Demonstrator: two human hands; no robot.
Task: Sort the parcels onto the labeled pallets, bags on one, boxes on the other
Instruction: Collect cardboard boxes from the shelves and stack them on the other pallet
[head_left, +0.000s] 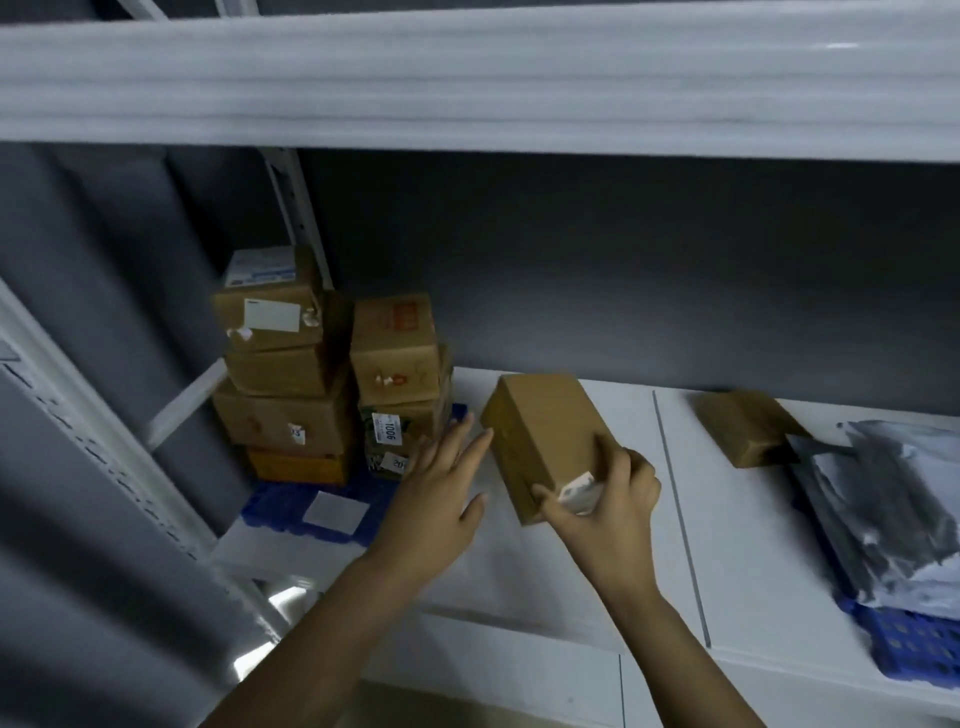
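Observation:
A brown cardboard box (543, 436) is held just above the white shelf, with my right hand (610, 496) gripping its near end, where a white label shows. My left hand (441, 483) is open, fingers spread, and its fingertips touch the box's left edge. At the left, on a blue pallet (280, 512) bearing a white label, stand two stacks of cardboard boxes (332, 384). On the right, grey plastic bags (883, 509) lie piled on another blue pallet (914, 642). A second loose brown box (740, 426) lies on the shelf beside the bags.
A white shelf board (571, 587) carries everything, with a dark seam down its middle right. Another white shelf (467, 83) hangs close overhead. A white upright post (78, 415) of the rack runs at the left. Behind is a dark grey wall.

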